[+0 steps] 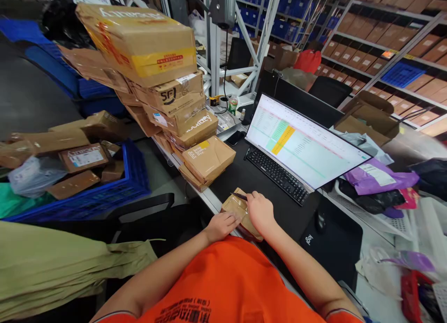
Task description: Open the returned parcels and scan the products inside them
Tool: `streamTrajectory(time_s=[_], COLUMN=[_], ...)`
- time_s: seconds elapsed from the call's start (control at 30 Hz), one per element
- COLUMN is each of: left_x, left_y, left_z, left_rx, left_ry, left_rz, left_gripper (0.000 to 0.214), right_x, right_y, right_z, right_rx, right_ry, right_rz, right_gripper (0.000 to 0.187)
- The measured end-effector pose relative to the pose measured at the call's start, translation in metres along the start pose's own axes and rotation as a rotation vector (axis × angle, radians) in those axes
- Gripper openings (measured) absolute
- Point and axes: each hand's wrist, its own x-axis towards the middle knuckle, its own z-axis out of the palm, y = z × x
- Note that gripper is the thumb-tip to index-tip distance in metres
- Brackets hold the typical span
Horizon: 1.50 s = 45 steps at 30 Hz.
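On the desk edge just in front of me lies a small brown cardboard box (248, 223) with shiny clear tape on it. My left hand (223, 224) grips its near left side, fingers over the top edge. Closed around a slim dark tool (239, 196), my right hand (259, 211) is over the box's right side. The tool points left across the far end of the box; whether it is a cutter or a pen I cannot tell. My right fingertips are partly hidden by the hand.
Stacked cardboard parcels (209, 158) rise at the desk's left. Beyond the box are a keyboard (277, 174) and a monitor (307, 141). A mouse (320, 220) lies on a black mat (335, 239). A blue crate (138, 174) of parcels stands left; a purple bag (380, 176) lies right.
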Motion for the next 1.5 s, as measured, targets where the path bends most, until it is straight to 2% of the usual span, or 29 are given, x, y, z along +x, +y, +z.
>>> streamTrajectory(time_s=[0.17,0.27,0.4,0.57,0.7,0.77,0.87,0.93,1.03,1.1,1.2,1.27,1.33,1.4,1.5], left_x=[-0.001,-0.004,-0.008,0.003,0.022,0.032,0.045,0.053,0.065,0.073,0.085,0.092,0.097,0.096,0.083], left_y=[0.001,0.001,0.003,0.004,0.003,0.004,0.006,0.007,0.007,0.004,-0.005,-0.012,-0.018,-0.021,-0.02], left_z=[0.002,0.004,0.002,-0.004,-0.004,-0.003,-0.002,-0.003,-0.006,-0.01,-0.011,-0.009,-0.004,0.001,0.003], left_rx=[-0.013,-0.01,-0.007,-0.03,-0.129,-0.182,-0.22,-0.234,-0.227,-0.214,-0.219,-0.225,-0.212,-0.197,-0.187], left_ry=[-0.006,-0.029,-0.062,-0.115,-0.283,-0.387,-0.491,-0.53,-0.589,-0.641,-0.732,-0.796,-0.84,-0.817,-0.593], left_rz=[-0.007,-0.018,-0.039,-0.095,-0.123,-0.166,-0.271,-0.317,-0.305,-0.265,-0.203,-0.141,-0.066,0.0,0.062], left_gripper=[0.026,0.025,0.027,0.021,0.043,0.045,0.047,0.053,0.067,0.07,0.067,0.067,0.061,0.05,0.037], right_x=[-0.005,-0.013,-0.033,-0.073,-0.106,-0.12,-0.134,-0.137,-0.135,-0.127,-0.1,-0.077,-0.056,-0.04,-0.031], right_y=[-0.001,0.002,0.012,0.031,0.054,0.072,0.109,0.134,0.162,0.169,0.154,0.127,0.093,0.065,0.05], right_z=[0.007,0.005,-0.003,-0.012,-0.017,-0.014,0.008,0.037,0.092,0.121,0.138,0.132,0.118,0.103,0.088], right_rx=[-0.046,-0.038,-0.033,-0.05,-0.07,-0.064,-0.005,0.159,0.479,0.546,0.579,0.71,0.806,0.757,0.685], right_ry=[-0.133,-0.18,-0.24,-0.349,-0.387,-0.394,-0.385,-0.247,0.033,0.105,0.184,0.305,0.35,0.251,0.08], right_rz=[-0.147,-0.161,-0.104,0.0,0.08,0.149,0.26,0.347,0.531,0.609,0.574,0.405,0.144,-0.027,-0.084], right_gripper=[0.038,0.038,0.032,0.039,0.045,0.043,0.032,0.028,0.035,0.04,0.048,0.05,0.049,0.046,0.047])
